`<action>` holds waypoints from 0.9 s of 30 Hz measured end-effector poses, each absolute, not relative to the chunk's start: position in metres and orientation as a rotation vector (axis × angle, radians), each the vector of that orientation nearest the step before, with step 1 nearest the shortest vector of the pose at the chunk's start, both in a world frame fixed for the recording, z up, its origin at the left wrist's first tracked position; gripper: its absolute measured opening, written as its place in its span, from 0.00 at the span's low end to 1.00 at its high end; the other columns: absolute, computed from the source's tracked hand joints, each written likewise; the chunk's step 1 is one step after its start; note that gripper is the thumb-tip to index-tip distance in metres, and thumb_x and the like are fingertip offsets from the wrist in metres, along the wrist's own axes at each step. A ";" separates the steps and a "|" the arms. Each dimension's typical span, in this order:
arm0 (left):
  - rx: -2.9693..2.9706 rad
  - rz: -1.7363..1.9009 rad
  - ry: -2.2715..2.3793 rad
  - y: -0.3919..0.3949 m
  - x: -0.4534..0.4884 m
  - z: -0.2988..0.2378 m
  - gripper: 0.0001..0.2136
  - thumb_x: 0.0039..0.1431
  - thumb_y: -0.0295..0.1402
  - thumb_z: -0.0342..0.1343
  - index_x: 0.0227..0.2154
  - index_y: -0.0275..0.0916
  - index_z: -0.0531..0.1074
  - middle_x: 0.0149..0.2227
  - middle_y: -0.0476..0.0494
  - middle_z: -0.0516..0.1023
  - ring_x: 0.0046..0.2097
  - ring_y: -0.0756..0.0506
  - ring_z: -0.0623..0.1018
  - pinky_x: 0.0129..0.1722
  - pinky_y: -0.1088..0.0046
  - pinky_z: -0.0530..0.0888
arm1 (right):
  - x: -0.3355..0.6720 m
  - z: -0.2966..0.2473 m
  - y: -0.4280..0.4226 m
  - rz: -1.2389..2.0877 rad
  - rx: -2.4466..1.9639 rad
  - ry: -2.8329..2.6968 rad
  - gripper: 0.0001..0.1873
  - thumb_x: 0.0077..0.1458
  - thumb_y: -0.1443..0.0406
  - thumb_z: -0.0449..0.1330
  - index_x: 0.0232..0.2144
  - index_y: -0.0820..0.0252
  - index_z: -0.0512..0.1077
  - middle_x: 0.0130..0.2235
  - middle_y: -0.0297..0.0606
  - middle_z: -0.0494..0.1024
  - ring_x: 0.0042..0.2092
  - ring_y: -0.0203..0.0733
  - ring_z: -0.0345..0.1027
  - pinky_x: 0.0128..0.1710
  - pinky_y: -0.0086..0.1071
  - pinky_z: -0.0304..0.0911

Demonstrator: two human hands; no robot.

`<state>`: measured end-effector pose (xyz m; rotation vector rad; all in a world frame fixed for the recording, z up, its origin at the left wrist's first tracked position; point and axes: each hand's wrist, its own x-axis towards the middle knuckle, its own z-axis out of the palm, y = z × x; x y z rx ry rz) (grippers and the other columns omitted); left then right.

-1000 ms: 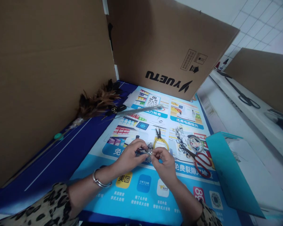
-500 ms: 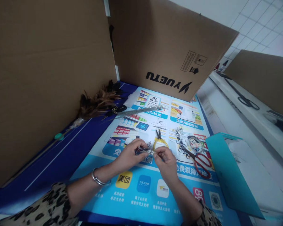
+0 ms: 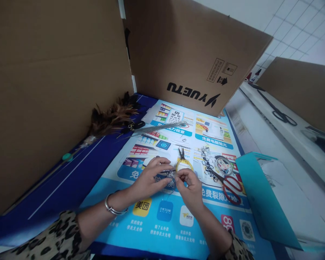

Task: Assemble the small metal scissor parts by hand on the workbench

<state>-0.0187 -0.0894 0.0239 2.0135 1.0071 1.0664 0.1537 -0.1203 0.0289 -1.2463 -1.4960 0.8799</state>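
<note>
A small silvery wire piece (image 3: 169, 173) is between my two hands, low over the printed mat. My left hand (image 3: 148, 180) has its thumb beneath and fingers stretched over the piece's left part, which sits between them. With thumb and forefinger pinched, my right hand (image 3: 191, 187) grips its right end. The fingers partly hide the piece, so its exact shape is unclear. Just beyond the right fingertips lie yellow-handled pliers (image 3: 181, 154), jaws pointing away. Red-handled scissors (image 3: 219, 176) rest to the right, beside a heap of dark rings (image 3: 206, 160) and a round printed disc (image 3: 223, 166).
A bundle of thin metal wires (image 3: 162, 127) lies farther back. At left is a feather duster (image 3: 111, 117) along a cardboard wall (image 3: 56, 72). Another cardboard panel (image 3: 195, 54) stands behind. A teal open box (image 3: 265, 206) borders the right side.
My left fingers have straightened and spread forward over the wire piece from a tighter pinch. My right hand keeps its pinch, nearly in place.
</note>
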 end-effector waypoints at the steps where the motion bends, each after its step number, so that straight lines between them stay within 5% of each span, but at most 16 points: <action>1: 2.030 1.049 0.984 -0.089 -0.019 0.023 0.14 0.51 0.29 0.55 0.43 0.43 0.69 0.48 0.42 0.65 0.52 0.43 0.65 0.52 0.62 0.64 | 0.153 0.029 -0.121 0.882 -1.245 -1.505 0.03 0.51 0.69 0.56 0.31 0.60 0.68 0.28 0.33 0.68 0.29 0.34 0.61 0.30 0.28 0.60; 15: 2.052 0.924 0.901 -0.085 -0.020 0.027 0.03 0.54 0.30 0.52 0.32 0.39 0.70 0.37 0.45 0.72 0.43 0.46 0.69 0.47 0.66 0.64 | 0.152 0.023 -0.120 1.044 -1.204 -1.404 0.01 0.51 0.68 0.57 0.30 0.60 0.67 0.26 0.31 0.67 0.26 0.32 0.58 0.26 0.26 0.57; 27: 1.870 0.737 0.779 -0.078 -0.023 0.031 0.08 0.58 0.36 0.49 0.30 0.37 0.68 0.31 0.47 0.71 0.35 0.49 0.70 0.38 0.73 0.66 | 0.151 0.025 -0.122 1.000 -1.156 -1.427 0.02 0.49 0.70 0.56 0.26 0.60 0.66 0.29 0.34 0.68 0.30 0.34 0.62 0.30 0.28 0.60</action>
